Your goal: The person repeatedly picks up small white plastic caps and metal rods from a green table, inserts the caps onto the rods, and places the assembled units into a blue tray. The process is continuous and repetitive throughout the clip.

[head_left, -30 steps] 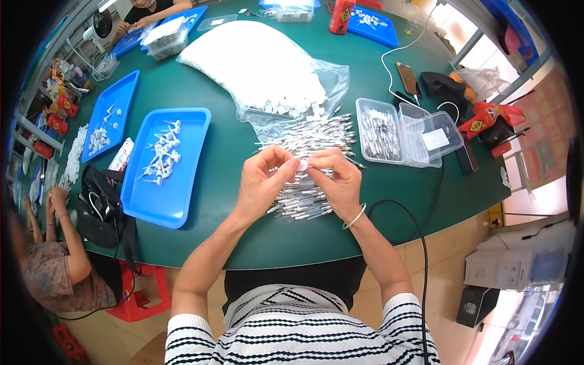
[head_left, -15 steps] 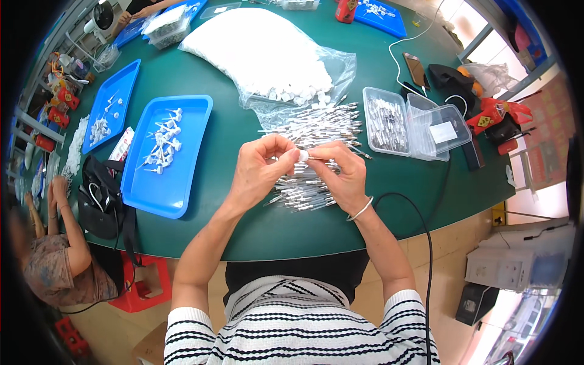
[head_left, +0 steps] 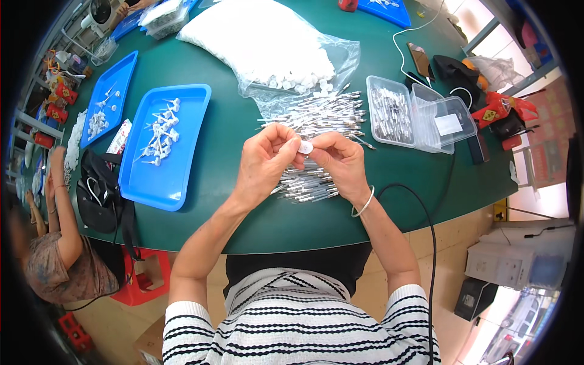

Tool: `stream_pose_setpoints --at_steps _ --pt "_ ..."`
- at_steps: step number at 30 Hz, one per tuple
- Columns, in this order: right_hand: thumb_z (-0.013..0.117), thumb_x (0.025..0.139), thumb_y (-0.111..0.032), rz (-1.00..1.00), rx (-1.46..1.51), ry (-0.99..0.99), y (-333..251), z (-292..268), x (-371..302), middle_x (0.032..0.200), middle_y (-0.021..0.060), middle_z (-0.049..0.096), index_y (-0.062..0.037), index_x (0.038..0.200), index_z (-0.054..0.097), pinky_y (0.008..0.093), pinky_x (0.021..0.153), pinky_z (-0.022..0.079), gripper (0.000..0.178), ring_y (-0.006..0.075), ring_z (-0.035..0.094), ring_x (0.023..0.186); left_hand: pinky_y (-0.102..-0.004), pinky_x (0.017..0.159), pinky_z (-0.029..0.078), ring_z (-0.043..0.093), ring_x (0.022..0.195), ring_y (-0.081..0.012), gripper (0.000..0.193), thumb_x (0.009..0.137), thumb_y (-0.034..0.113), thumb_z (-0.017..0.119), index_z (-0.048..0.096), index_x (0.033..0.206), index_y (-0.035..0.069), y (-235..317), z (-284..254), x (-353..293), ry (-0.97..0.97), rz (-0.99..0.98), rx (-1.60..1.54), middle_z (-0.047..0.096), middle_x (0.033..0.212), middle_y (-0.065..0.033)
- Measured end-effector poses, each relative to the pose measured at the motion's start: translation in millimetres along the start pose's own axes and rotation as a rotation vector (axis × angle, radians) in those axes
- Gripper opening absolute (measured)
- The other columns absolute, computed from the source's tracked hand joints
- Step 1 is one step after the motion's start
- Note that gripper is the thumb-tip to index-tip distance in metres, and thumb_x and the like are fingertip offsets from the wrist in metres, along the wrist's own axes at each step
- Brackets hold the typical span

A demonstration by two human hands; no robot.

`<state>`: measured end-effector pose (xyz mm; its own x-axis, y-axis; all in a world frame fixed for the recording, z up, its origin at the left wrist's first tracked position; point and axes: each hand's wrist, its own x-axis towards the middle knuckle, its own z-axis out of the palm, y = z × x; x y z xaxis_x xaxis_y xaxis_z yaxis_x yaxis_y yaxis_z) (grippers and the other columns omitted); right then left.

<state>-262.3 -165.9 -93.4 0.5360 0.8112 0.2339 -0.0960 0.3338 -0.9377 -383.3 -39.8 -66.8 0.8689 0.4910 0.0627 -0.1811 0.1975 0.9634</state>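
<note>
Between my two hands is a small round white plastic cap (head_left: 305, 148), its flat face turned up. My left hand (head_left: 266, 163) is closed, thumb and fingertips pinched at the cap's left edge. From the other side, my right hand (head_left: 342, 167) pinches the cap between thumb and forefinger. Any stem under the cap is hidden by the fingers. Just beyond and beneath my hands lies a loose pile of thin metal-tipped rods (head_left: 319, 118). Behind it, a big clear bag of white caps (head_left: 255, 42) spills some from its mouth.
Left of my hands, a blue tray (head_left: 161, 190) holds several capped stems, with another blue tray (head_left: 129, 73) beyond. A clear plastic box (head_left: 390, 112) of rods stands at right, near a phone (head_left: 419, 59). A black cable (head_left: 420, 213) crosses the table edge. Another person (head_left: 64, 255) sits at left.
The cap has turned, so its flat face now shows upward, and my fingers have shifted around it. The whole view has moved slightly. The other person's arm at left is raised higher.
</note>
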Motion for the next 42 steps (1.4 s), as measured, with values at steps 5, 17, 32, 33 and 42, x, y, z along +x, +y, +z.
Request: stream_pose_setpoints --at_steps 5,17,32,33,42 --pt "0.067 0.086 0.002 -0.008 0.065 -0.013 9.9 -5.2 3.5 0.089 0.0028 0.066 -0.0015 0.094 0.068 0.0230 0.076 0.049 0.009 0.0083 0.060 0.084 -0.0253 0.066 0.055 0.062 0.071 -0.0109 0.012 0.095 0.009 0.055 0.056 0.092 -0.002 3.0 2.3 1.2 0.001 -0.009 -0.055 0.064 0.082 -0.0072" --pt "0.069 0.083 0.003 0.000 0.123 -0.003 10.7 -10.3 5.3 0.093 0.0041 0.064 -0.0013 0.094 0.069 0.0235 0.078 0.048 0.012 0.0100 0.059 0.087 -0.0247 0.065 0.054 0.061 0.074 -0.0092 0.015 0.094 0.016 0.060 0.056 0.092 0.001 14.2 -6.7 3.2 -0.146 -0.058 0.058 0.062 0.082 -0.0044" --pt "0.068 0.085 0.002 0.032 0.041 -0.115 -1.9 -7.5 5.4 0.091 0.0034 0.063 -0.0011 0.093 0.068 0.0246 0.080 0.046 0.009 0.0100 0.057 0.088 -0.0220 0.065 0.053 0.059 0.075 -0.0068 0.012 0.089 0.010 0.064 0.060 0.088 -0.001 17.9 -9.5 3.1 -0.120 -0.018 0.124 0.060 0.082 -0.0022" --pt "0.068 0.084 0.002 0.040 0.035 -0.114 -0.7 -8.2 4.9 0.090 0.0037 0.063 -0.0016 0.092 0.068 0.0246 0.079 0.047 0.009 0.0103 0.058 0.086 -0.0223 0.065 0.053 0.059 0.075 -0.0071 0.012 0.089 0.010 0.064 0.060 0.088 -0.001 17.4 -10.1 2.7 -0.136 -0.024 0.117 0.060 0.082 -0.0025" --pt "0.067 0.084 0.003 0.103 0.114 -0.150 1.0 -12.9 5.4 0.090 0.0033 0.065 -0.0023 0.090 0.068 0.0247 0.078 0.048 0.008 0.0105 0.059 0.086 -0.0254 0.067 0.055 0.062 0.072 -0.0103 0.011 0.095 0.013 0.057 0.055 0.091 0.002 6.4 -15.6 7.6 -0.248 -0.110 -0.113 0.062 0.086 -0.0053"
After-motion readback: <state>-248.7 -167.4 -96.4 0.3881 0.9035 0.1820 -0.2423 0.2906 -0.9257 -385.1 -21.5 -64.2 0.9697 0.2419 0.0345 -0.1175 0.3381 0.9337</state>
